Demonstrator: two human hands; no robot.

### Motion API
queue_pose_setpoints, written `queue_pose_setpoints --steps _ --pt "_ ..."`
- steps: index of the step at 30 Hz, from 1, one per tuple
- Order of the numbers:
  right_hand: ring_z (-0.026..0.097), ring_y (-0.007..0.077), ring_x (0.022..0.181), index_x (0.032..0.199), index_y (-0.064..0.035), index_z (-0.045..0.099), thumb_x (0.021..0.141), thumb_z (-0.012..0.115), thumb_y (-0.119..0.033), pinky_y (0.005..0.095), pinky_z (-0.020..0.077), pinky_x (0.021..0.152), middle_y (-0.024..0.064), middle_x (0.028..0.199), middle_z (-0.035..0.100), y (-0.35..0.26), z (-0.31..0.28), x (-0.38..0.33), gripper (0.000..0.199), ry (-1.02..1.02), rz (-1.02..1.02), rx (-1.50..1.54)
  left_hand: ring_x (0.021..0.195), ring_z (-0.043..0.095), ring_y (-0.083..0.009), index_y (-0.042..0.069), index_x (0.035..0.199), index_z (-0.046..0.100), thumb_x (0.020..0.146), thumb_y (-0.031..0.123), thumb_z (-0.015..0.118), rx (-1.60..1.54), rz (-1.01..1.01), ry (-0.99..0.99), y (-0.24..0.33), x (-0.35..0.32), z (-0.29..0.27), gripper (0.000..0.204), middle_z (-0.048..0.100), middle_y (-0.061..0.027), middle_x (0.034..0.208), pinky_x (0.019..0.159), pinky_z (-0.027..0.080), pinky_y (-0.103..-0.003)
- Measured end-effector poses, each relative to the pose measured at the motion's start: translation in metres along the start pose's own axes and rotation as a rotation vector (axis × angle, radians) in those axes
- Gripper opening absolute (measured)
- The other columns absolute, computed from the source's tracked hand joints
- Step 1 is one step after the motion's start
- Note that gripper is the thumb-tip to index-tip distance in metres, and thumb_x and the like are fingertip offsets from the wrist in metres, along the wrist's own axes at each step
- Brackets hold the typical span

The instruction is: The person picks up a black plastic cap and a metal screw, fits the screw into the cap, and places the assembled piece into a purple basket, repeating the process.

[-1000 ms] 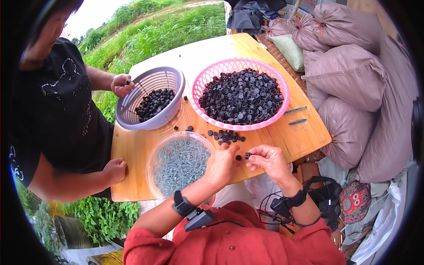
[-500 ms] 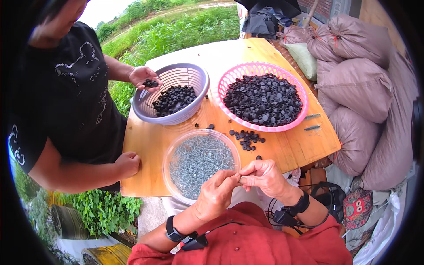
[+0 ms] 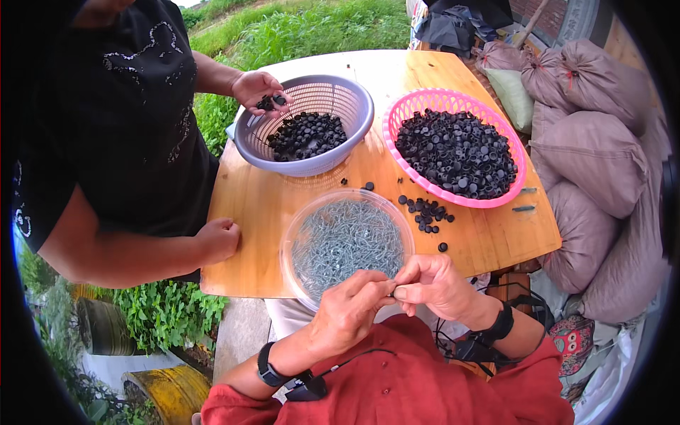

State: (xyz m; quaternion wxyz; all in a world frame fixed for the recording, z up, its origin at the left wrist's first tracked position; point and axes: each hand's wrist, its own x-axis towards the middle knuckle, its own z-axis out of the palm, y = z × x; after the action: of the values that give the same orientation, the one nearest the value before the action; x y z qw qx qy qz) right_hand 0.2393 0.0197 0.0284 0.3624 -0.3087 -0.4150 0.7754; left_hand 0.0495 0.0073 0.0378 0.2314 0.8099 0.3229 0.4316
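My left hand [image 3: 352, 306] and my right hand [image 3: 438, 289] meet at the near edge of the table, fingertips pinched together. Between them is a small dark piece [image 3: 392, 295], mostly covered by the fingers; it looks like one of the black caps, but its exact form is hidden. Just beyond my left hand stands a clear round tub [image 3: 289, 256] full of thin silvery metal pins or screws. Several loose black caps [image 3: 427, 213] lie on the wood past my right hand, with a single cap [image 3: 443, 247] nearer to it.
A pink lattice basket [image 3: 511, 196] heaped with black caps stands far right, a grey-purple basket [image 3: 360, 131] with more caps far left. At the left, a co-worker's hand [image 3: 262, 92] holds several caps; their other fist rests on the wooden table [image 3: 244, 262]. Stuffed sacks [image 3: 595, 159] line the right side.
The whole view has shifted, so the table and baskets sit further right and slightly higher. My hands stay pinched together beside the tub. The co-worker's hand still holds caps over the grey-purple basket.
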Motion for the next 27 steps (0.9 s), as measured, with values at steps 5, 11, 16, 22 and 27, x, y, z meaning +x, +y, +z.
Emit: queue_pose_setpoints --steps 5,11,16,22,27 --pt "0.058 0.0104 0.063 0.088 0.0018 0.056 0.082 0.061 -0.001 0.0224 0.0494 0.058 0.0077 0.077 0.061 -0.005 0.005 -0.011 0.009 0.008 -0.061 -0.139 0.077 0.061 -0.0282 -0.004 0.096 0.055 0.065 -0.007 0.059 0.067 0.078 -0.086 0.008 -0.002 -0.005 0.031 0.056 -0.0175 0.093 0.063 0.052 -0.032" --pt "0.056 0.0098 0.068 0.089 0.0037 0.054 0.082 0.061 0.002 0.0215 0.0473 0.056 0.0091 0.087 0.057 -0.003 0.005 -0.023 0.01 -0.109 -0.15 -0.161 0.076 0.06 -0.0292 -0.003 0.09 0.054 0.068 -0.005 0.059 -0.046 0.049 -0.167 0.02 -0.008 -0.007 0.023 0.055 -0.0164 0.089 0.061 0.052 -0.032" --pt "0.054 0.009 0.061 0.084 0.0016 0.053 0.082 0.06 0.002 0.0218 0.0459 0.054 0.008 0.079 0.057 -0.004 0.008 -0.032 0.007 -0.137 0.024 0.001 0.067 0.059 -0.0266 -0.003 0.092 0.055 0.069 -0.004 0.065 -0.15 0.077 -0.185 0.022 -0.01 -0.006 0.025 0.056 -0.0149 0.084 0.053 0.048 -0.031" --pt "0.053 0.0104 0.057 0.081 -0.0014 0.05 0.082 0.058 0.0 0.0234 0.0443 0.05 0.0067 0.072 0.057 0.004 0.016 -0.041 0.008 -0.145 0.233 0.268 0.055 0.055 -0.0214 0.002 0.077 0.054 0.066 -0.003 0.064 -0.332 -0.07 -0.253 0.026 -0.015 -0.003 0.016 0.055 -0.0089 0.069 0.045 0.042 -0.028" --pt "0.053 0.0123 0.057 0.081 -0.0013 0.05 0.084 0.055 -0.001 0.0253 0.0444 0.05 0.0085 0.073 0.058 0.009 0.016 -0.05 0.006 -0.162 0.272 0.336 0.055 0.055 -0.0204 0.003 0.079 0.054 0.07 -0.002 0.066 -0.498 -0.169 -0.288 0.029 -0.022 -0.003 0.015 0.056 -0.0093 0.072 0.045 0.042 -0.028"
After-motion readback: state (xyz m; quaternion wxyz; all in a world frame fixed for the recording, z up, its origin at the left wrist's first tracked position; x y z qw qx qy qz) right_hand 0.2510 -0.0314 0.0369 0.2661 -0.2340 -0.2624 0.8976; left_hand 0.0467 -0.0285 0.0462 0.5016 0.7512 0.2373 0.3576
